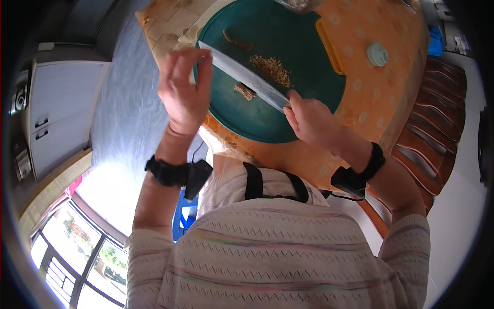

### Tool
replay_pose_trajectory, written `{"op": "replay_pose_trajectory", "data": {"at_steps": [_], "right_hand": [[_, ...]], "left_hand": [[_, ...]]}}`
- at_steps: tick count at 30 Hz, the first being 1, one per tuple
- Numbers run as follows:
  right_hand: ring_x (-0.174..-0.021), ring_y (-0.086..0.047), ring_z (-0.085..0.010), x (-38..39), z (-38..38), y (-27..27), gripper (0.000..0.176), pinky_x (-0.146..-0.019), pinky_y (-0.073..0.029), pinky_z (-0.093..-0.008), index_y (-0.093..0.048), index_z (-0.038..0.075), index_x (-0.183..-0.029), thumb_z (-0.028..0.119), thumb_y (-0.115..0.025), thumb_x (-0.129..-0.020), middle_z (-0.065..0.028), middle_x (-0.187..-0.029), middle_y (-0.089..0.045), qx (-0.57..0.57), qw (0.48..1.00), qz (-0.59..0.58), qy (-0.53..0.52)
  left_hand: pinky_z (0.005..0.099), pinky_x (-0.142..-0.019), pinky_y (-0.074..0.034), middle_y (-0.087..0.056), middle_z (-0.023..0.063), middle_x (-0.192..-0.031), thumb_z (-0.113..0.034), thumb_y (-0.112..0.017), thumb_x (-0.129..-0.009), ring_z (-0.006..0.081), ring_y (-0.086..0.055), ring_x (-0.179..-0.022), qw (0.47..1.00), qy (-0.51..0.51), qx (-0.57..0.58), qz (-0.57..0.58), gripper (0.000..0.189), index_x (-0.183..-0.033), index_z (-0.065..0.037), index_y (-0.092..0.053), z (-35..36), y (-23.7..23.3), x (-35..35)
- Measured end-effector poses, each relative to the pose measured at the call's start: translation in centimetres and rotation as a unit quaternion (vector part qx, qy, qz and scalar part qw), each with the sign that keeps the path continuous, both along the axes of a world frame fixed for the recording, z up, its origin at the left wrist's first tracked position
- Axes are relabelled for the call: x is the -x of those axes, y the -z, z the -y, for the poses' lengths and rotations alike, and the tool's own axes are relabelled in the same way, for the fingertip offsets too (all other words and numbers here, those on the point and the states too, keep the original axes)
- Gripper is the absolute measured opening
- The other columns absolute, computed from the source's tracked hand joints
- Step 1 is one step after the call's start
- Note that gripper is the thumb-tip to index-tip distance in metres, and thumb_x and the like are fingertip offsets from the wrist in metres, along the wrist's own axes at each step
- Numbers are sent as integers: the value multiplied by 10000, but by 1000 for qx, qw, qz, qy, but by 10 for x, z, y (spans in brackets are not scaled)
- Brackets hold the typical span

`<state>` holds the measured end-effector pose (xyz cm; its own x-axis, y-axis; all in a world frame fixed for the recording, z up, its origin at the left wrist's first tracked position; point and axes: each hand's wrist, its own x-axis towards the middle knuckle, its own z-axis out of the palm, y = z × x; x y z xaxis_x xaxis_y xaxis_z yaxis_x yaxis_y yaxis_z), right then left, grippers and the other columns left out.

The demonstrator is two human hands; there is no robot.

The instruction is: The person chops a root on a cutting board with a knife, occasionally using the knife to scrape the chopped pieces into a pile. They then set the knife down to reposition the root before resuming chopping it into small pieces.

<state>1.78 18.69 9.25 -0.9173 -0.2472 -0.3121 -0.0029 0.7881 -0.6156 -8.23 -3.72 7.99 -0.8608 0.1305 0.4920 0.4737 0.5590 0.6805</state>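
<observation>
Nearest me, a cable [339,195] hangs by the right wrist strap [350,180] at the table's edge; if it snags there, I see it tugging the right hand [311,121] off line. That hand is closed around the handle of the knife [242,73], whose blade slants to the upper left of the frame. The left hand [185,87] has its fingers bent at the far end of the blade; I cannot tell whether they pinch it or only hover. That is my main worry: a slip or a twist could bring the edge against those fingertips.

The short brown piece [244,91] lies on the green board [319,56], beside the blade at the center, with no finger on it. It looks rounded, so I judge it could roll or shoot away under uneven pressure. Past the blade, the loose crumbs [272,69] could scatter if the flat sweeps them. Farther up are 1 thin brown strip [234,38] and, off the board at upper right, 1 pale green round item [378,54], clear of the blade.
</observation>
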Motion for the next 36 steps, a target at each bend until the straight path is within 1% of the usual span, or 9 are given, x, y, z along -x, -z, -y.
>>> {"op": "replay_pose_trajectory", "data": {"at_steps": [1,3,7,9,20,22,29,34,36], "right_hand": [[-565,-577,-402,1,1,-2,152,-500,-436,-462,-445,-11,-924,130,-499,-937,-201,-583,-541,-1,1000,0,-5],[-622,-606,-403,4,4,-9,145,-545,-472,-479,-447,-12,-892,113,-522,-903,-203,-641,-584,-32,999,26,10],[-629,-601,-413,5,6,-13,158,-550,-474,-481,-453,-13,-898,131,-516,-913,-215,-651,-584,-43,999,21,7],[-628,-596,-422,6,6,-14,157,-550,-471,-485,-454,-11,-908,131,-519,-913,-222,-649,-581,-53,998,13,11],[-635,-598,-428,9,10,-30,158,-551,-472,-491,-439,-17,-901,120,-517,-913,-230,-663,-585,-45,999,12,-11],[-655,-601,-433,11,12,-31,155,-564,-475,-492,-442,-19,-900,118,-515,-913,-235,-670,-588,-50,998,42,-5],[-679,-604,-442,24,7,-31,171,-595,-477,-493,-450,-39,-872,116,-501,-919,-250,-677,-588,-48,997,52,-33],[-652,-601,-440,38,10,-46,201,-555,-455,-461,-449,-64,-866,119,-497,-934,-260,-681,-583,-44,987,152,-27],[-638,-600,-432,37,11,-45,195,-543,-451,-452,-447,-61,-869,115,-500,-933,-253,-671,-580,-41,987,151,-21]], "left_hand": [[296,-763,-503,-632,81,-963,30,-693,-768,221,-620,-859,999,4,3,44,157,-895,-63,-688,3,11,-14],[306,-742,-506,-620,74,-927,23,-717,-722,237,-606,-843,996,63,57,9,188,-881,-73,-690,-3,35,-36],[324,-717,-504,-604,64,-891,9,-732,-684,250,-586,-821,995,87,45,13,208,-869,-74,-690,-14,63,-49],[334,-704,-499,-595,53,-875,7,-731,-678,248,-574,-806,996,79,38,-7,205,-863,-73,-690,-14,67,-52],[325,-711,-505,-606,42,-874,16,-727,-680,237,-583,-818,997,71,23,-5,192,-844,-77,-697,-14,72,-55],[324,-714,-505,-607,44,-876,14,-726,-682,236,-583,-821,997,73,17,-6,186,-843,-75,-698,-14,72,-54],[324,-709,-505,-607,45,-877,20,-725,-664,235,-587,-811,997,73,28,-10,193,-829,-75,-697,-13,73,-52],[321,-698,-505,-601,45,-875,43,-714,-634,230,-588,-808,997,76,4,-7,225,-824,-76,-698,-14,75,-51],[320,-696,-505,-599,45,-873,46,-712,-627,230,-588,-808,997,74,0,1,231,-823,-77,-698,-14,75,-50]]}}
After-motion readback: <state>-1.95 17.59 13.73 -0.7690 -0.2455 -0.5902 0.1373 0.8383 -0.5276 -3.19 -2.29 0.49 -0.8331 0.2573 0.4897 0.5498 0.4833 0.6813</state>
